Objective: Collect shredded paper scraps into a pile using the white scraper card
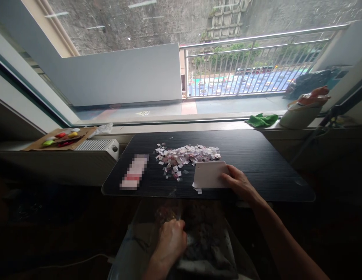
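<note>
My right hand [237, 179] grips a flat white rectangular plate [209, 175] by its right side, close over the dark tabletop [245, 146]. A few pale paper scraps [199, 190] show at the plate's lower left corner. Beyond and left of it lies a loose heap of small cut paper pieces [186, 154], white and pinkish. Below the table's front edge, my left hand [170, 241] is closed on what looks like the edge of a clear plastic bag [230, 249]. The bag hangs in shadow, and its contents are hard to make out.
A blurred pink-and-white strip [134, 172] lies at the table's left. A radiator [97, 147] stands on the left, near cardboard [35, 143] with coloured items. A green cloth [261, 120] and a white container [300, 114] sit on the windowsill behind the table.
</note>
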Action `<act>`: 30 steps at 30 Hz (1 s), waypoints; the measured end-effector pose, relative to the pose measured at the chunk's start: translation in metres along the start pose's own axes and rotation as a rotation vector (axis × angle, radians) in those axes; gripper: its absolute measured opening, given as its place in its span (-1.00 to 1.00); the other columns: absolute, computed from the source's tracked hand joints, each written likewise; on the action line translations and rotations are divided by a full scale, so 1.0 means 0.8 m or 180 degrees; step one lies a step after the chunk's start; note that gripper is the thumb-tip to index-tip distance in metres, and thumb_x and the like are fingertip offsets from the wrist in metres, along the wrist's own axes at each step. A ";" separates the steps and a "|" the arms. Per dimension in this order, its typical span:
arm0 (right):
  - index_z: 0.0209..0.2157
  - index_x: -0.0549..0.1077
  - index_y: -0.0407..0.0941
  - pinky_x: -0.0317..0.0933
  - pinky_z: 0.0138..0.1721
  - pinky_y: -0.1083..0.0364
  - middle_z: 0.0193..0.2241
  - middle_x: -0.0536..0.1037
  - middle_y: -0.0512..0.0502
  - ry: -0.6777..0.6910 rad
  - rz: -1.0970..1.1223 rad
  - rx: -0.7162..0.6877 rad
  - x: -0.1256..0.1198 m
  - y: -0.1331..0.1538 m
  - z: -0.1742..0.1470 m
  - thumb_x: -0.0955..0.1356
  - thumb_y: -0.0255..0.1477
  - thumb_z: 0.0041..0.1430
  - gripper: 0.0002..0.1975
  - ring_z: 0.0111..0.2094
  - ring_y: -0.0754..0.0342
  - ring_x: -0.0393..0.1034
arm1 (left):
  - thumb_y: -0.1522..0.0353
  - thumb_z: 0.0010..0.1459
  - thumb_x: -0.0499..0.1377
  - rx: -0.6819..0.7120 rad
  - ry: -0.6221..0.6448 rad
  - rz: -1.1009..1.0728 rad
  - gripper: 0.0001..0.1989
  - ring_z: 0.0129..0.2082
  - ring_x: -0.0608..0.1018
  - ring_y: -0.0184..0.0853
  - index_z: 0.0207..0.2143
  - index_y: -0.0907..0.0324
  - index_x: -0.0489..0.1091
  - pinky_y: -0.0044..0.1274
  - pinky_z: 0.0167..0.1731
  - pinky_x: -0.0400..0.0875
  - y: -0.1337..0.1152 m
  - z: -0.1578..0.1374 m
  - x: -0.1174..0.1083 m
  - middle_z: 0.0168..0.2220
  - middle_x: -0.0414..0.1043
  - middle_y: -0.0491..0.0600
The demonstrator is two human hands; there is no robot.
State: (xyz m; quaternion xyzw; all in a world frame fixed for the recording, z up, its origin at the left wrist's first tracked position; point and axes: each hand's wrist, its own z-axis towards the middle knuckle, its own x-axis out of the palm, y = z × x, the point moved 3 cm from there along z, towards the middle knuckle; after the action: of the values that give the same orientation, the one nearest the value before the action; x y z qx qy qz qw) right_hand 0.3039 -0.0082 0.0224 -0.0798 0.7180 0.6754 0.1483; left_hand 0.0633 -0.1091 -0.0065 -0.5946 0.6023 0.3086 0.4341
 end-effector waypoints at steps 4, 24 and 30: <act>-0.22 0.38 -0.14 0.23 -0.34 0.08 -0.38 0.48 -0.04 -0.0414 0.0084 0.0043 -0.005 -0.005 0.004 0.29 -0.36 -0.06 -0.69 -0.36 0.04 0.35 | 0.48 -0.02 -0.02 -0.0106 0.0009 0.0007 -0.75 -0.27 0.50 -0.26 -0.39 0.15 0.44 -0.53 -0.30 0.29 0.009 0.004 -0.001 -0.32 0.48 0.00; -0.39 0.41 -0.12 0.20 -0.46 0.16 -0.50 0.48 0.01 0.0159 -0.0158 0.0031 -0.010 0.000 -0.021 0.31 -0.36 -0.10 -0.82 -0.45 0.09 0.34 | 0.46 0.01 -0.04 -0.0067 0.0071 0.0030 -0.73 -0.24 0.48 -0.26 -0.36 0.17 0.44 -0.52 -0.27 0.28 0.006 0.005 0.000 -0.29 0.48 0.04; -0.42 0.39 -0.13 0.21 -0.46 0.14 -0.49 0.46 0.00 0.0371 -0.0218 0.0222 -0.010 0.000 -0.028 0.32 -0.33 -0.13 -0.80 -0.45 0.08 0.33 | 0.46 -0.01 -0.03 -0.0065 -0.0006 0.0026 -0.75 -0.26 0.49 -0.24 -0.39 0.17 0.44 -0.50 -0.29 0.29 0.008 0.006 0.003 -0.32 0.48 0.03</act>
State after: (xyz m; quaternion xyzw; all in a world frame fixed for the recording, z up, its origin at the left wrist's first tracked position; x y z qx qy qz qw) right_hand 0.3090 -0.0309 0.0258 -0.1383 0.7454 0.6387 0.1319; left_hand 0.0579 -0.1051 -0.0120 -0.5962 0.6012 0.3170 0.4273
